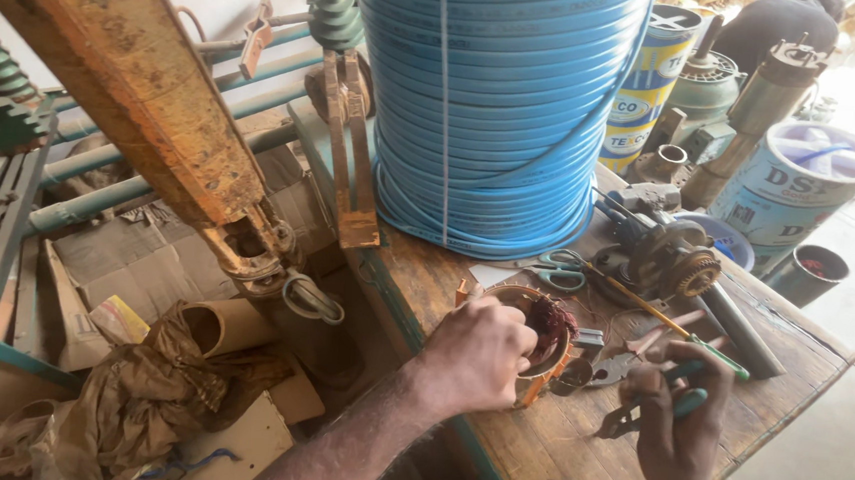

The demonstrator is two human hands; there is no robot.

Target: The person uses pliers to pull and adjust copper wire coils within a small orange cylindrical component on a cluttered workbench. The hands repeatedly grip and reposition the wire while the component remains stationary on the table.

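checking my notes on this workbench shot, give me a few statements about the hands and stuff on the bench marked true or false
1. The left hand rests on a round motor stator with copper windings. True.
2. The right hand is empty. False: its grip is closed on green-handled pliers.
3. A big coil of blue flat cable stands on the wooden workbench. True.
4. The green-handled scissors lie on the floor. False: they lie on the workbench, beside the base of the blue coil.
5. The blue coil lies flat on its side behind the person. False: it stands upright in front of the hands.
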